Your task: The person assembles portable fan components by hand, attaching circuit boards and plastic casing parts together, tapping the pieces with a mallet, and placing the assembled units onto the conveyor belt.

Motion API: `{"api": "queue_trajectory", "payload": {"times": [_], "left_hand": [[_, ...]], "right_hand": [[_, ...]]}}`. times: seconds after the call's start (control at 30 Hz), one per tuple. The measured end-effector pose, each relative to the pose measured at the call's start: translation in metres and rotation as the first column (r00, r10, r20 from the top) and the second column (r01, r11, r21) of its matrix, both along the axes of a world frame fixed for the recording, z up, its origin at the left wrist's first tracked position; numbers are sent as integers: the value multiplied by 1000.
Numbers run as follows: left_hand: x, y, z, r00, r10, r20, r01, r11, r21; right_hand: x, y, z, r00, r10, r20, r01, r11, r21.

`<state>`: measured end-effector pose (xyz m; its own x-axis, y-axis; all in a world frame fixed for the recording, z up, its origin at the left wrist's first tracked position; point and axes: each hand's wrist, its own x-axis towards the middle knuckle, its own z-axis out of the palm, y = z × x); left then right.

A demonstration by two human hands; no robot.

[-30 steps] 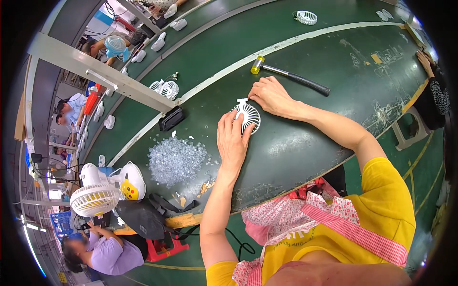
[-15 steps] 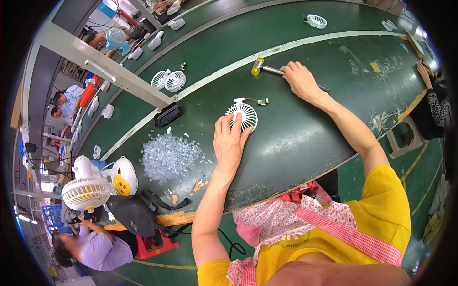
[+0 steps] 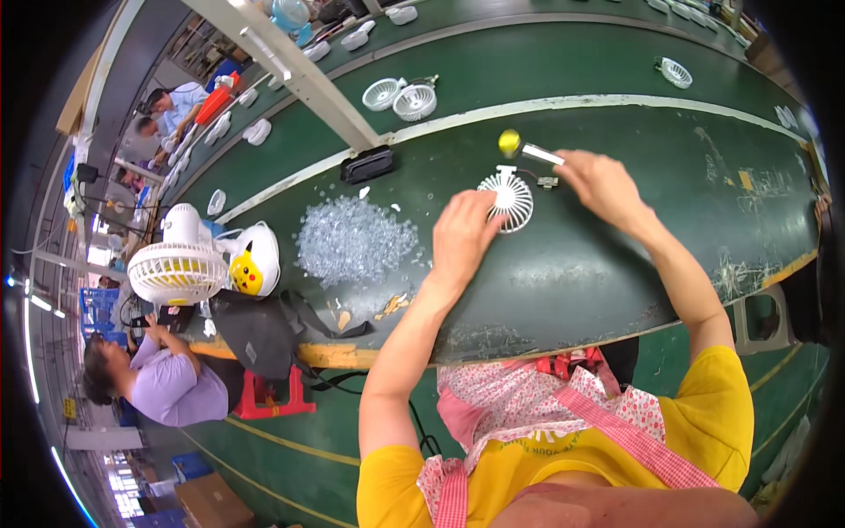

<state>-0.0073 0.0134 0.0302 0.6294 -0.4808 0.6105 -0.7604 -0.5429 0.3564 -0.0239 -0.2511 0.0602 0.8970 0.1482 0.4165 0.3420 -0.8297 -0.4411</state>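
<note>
A small white fan housing [image 3: 513,204] with radiating slats lies on the green work table. My left hand [image 3: 459,236] holds it by its left side, thumb and fingers at the rim. A thin wire runs from the housing's short neck to a little circuit board [image 3: 547,183] beside it. My right hand [image 3: 606,189] is closed around the handle of a mallet [image 3: 540,155], whose yellow head is up above the housing's neck and slightly blurred. Left of my left hand is a pile of small clear plastic pieces [image 3: 352,239].
A black tray [image 3: 366,165] sits beyond the pile, at the foot of a metal post [image 3: 304,75]. White fan parts [image 3: 414,103] lie on the green belt [image 3: 528,62] past the pale rail. A white desk fan [image 3: 179,264] stands left; a person in purple [image 3: 180,378] sits beyond.
My right hand has lifted the mallet from the table and brought it toward the housing. My left hand still holds the housing. The whole view has shifted, with things appearing farther right.
</note>
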Motion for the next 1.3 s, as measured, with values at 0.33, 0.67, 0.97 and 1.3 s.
{"api": "queue_trajectory", "payload": {"times": [0.33,0.67,0.97,1.3], "left_hand": [[46,107,-4,759,627,177,-650,715,257],[52,88,-3,784,593,182,-617,777,126],[34,34,-5,488,-584,-649,-434,482,-761],[21,13,-5,453,-607,-653,-453,473,-755]], "right_hand": [[45,15,-17,969,236,73,-234,971,-43],[47,50,-39,966,259,-9,-250,940,233],[27,75,-24,944,321,75,-295,721,626],[18,79,-17,937,346,52,-303,727,616]]}}
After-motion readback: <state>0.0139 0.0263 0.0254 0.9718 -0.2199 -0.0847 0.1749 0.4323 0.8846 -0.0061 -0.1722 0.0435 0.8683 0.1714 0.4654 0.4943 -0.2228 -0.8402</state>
